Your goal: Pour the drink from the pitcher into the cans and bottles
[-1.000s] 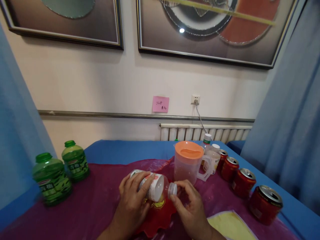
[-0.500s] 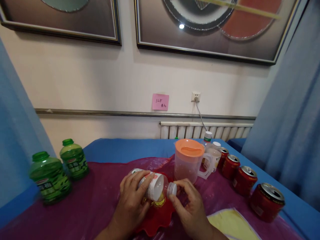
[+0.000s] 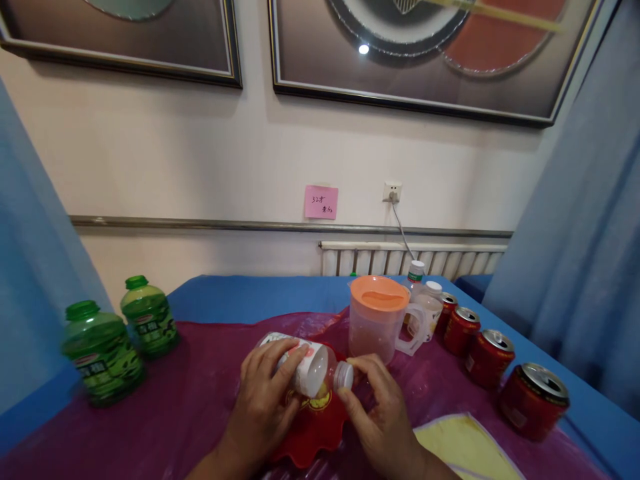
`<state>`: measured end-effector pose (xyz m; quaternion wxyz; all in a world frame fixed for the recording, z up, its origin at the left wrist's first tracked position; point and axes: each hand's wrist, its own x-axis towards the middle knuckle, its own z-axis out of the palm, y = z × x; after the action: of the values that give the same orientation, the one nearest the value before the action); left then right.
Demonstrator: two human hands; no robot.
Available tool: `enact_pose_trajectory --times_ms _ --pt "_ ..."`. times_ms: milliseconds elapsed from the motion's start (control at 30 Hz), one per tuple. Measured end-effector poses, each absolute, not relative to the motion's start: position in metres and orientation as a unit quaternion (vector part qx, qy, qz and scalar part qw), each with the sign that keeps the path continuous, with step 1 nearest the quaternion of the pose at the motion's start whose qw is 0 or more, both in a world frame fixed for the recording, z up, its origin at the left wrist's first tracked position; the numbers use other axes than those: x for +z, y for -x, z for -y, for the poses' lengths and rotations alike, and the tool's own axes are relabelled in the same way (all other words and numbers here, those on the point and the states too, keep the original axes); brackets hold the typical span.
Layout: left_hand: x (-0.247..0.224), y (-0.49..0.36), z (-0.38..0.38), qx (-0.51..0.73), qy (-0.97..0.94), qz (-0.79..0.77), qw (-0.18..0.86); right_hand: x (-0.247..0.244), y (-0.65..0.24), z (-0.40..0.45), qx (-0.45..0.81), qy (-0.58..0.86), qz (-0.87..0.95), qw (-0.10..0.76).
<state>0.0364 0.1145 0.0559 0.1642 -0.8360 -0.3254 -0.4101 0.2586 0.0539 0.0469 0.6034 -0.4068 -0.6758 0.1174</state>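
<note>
A clear bottle (image 3: pixel 316 368) with a white label lies tilted on its side, its white cap (image 3: pixel 343 376) pointing right. My left hand (image 3: pixel 267 393) is wrapped round the bottle's body. The thumb and fingers of my right hand (image 3: pixel 376 407) pinch the cap. Under the bottle is a red scalloped tray (image 3: pixel 313 437) with yellow print. Just behind my right hand stands a clear pitcher (image 3: pixel 373 330) with an orange lid.
Two green bottles (image 3: pixel 103 357) stand at the left. On the right are several red cans (image 3: pixel 535 403), two clear bottles (image 3: pixel 430 310) and a yellow cloth (image 3: pixel 465 443). Purple plastic sheeting (image 3: pixel 200 373) covers part of the blue table (image 3: pixel 225 297).
The view has shifted very slightly. Both hands keep nearly the same place and grip on the bottle and its cap.
</note>
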Motion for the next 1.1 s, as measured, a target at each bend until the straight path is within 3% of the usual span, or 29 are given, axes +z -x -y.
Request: enact_pose_trajectory --times_ms 1100 --pt "0.0602 -0.0359 -0.1135 -0.424 0.827 0.324 0.177 0.0454 -0.2632 -0.0532 0.028 0.405 0.716 0.567"
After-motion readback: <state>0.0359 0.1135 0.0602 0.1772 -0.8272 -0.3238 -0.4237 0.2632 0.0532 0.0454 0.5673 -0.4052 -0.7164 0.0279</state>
